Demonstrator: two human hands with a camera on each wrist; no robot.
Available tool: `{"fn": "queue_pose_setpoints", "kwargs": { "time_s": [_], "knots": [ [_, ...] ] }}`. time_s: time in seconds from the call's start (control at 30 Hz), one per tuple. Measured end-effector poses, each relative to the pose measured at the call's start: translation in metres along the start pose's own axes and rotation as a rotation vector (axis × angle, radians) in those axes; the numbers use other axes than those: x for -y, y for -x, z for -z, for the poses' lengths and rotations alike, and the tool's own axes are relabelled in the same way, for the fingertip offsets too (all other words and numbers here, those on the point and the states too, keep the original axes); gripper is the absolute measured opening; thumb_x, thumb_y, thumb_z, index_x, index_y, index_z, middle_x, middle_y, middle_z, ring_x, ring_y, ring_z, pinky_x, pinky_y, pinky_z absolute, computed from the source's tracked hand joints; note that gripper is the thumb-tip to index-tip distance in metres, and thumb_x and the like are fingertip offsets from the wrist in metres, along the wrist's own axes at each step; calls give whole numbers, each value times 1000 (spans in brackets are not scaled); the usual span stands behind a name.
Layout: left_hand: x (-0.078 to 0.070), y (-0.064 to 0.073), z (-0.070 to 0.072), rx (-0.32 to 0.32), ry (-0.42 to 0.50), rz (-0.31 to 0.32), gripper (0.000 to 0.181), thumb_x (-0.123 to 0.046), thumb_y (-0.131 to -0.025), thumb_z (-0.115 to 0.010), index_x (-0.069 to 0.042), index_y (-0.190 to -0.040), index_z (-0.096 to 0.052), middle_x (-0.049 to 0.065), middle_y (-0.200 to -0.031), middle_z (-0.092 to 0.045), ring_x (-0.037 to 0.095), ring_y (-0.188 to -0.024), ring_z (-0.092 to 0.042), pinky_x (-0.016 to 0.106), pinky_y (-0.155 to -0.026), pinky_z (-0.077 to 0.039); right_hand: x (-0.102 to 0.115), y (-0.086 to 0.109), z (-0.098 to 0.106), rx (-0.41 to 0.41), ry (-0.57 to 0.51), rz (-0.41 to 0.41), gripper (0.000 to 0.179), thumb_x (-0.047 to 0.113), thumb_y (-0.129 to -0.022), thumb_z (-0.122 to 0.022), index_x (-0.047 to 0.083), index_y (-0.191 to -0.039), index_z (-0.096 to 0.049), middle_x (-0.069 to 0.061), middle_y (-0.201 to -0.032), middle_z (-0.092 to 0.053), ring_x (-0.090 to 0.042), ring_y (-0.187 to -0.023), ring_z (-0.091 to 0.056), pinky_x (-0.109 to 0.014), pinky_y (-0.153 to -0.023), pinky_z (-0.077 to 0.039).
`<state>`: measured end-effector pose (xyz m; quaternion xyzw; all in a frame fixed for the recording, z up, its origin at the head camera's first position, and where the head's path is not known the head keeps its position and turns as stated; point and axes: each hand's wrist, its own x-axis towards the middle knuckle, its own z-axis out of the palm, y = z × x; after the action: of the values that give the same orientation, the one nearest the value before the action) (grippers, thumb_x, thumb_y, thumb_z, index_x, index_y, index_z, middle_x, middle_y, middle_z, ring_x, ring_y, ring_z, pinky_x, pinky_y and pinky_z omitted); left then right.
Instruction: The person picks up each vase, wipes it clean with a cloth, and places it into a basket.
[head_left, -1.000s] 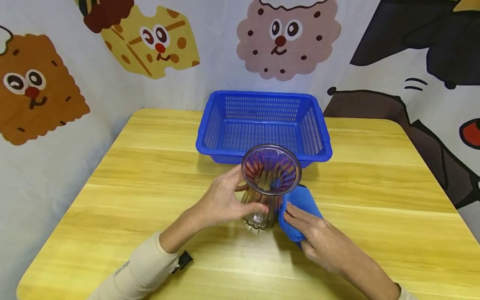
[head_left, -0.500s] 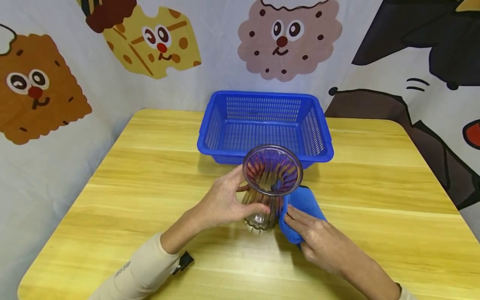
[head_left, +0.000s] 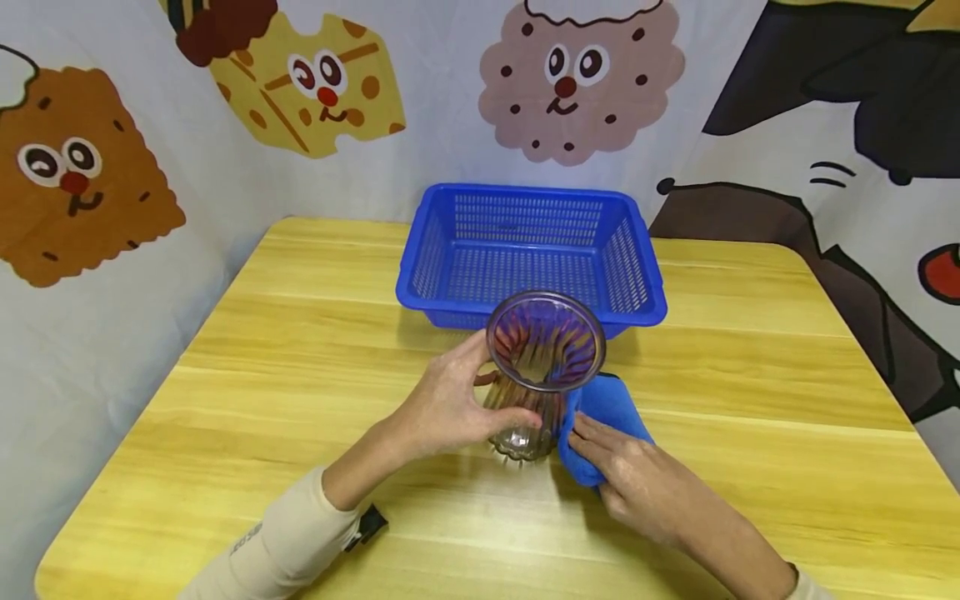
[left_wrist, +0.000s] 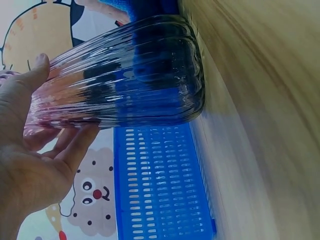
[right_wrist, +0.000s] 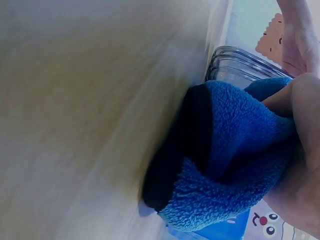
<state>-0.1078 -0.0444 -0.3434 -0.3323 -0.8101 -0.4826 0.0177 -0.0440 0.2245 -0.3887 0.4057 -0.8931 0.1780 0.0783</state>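
Note:
A ribbed glass vase [head_left: 525,417] with a flared, purple-tinted rim stands upright on the table, its mouth facing up. My left hand [head_left: 450,400] grips it around the narrow upper part, thumb in front and fingers behind. In the left wrist view the vase [left_wrist: 145,80] spreads from that grip toward its scalloped base. My right hand [head_left: 641,475] holds a folded blue cloth [head_left: 607,408] against the vase's right side. The right wrist view shows the fluffy cloth [right_wrist: 240,155] with a dark edge band, bunched in the fingers, covering part of the glass.
Just behind the vase sits a blue plastic basket [head_left: 525,317] with slotted walls; the vase's rim overlaps its front edge in the head view. The wood-grain table [head_left: 300,333] meets a cartoon-printed cloth backdrop [head_left: 435,83]. A black strap piece [head_left: 367,525] hangs by the left sleeve.
Both hands, the vase and the cloth keep the same arrangement. Only a slight shift of the head view shows.

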Motion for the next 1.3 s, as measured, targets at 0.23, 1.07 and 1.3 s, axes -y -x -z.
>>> {"fn": "queue_pose_setpoints", "kwargs": {
  "time_s": [0.23,1.07,1.3],
  "knots": [
    [-2,1,1,-14,-27,18,98,-31,-68,-97,-14,-150,-46,3,-143,-53,20,-127,-55,20,-86,-57,2,2,1,38,-57,-93,59,-9,-72,-64,-8,-131,-63,-24,-141,-55,-40,-128,-55,-57,-103,-48],
    [-6,6,4,64,158,13,75,-15,-87,-82,-16,-152,-45,1,-144,-56,15,-135,-48,42,-113,-41,38,-13,53,-771,-957,-401,42,-23,-91,-52,-9,-128,-65,-10,-127,-69,-18,-117,-64,-21,-97,-53],
    [-7,3,7,65,167,3,69,-11,-84,-85,-10,-145,-53,5,-138,-61,19,-131,-52,38,-109,-46,50,-24,44,-749,-942,-209,47,-29,-88,-46,-18,-133,-55,-20,-142,-56,-24,-132,-54,-28,-109,-46]
  ]
}}
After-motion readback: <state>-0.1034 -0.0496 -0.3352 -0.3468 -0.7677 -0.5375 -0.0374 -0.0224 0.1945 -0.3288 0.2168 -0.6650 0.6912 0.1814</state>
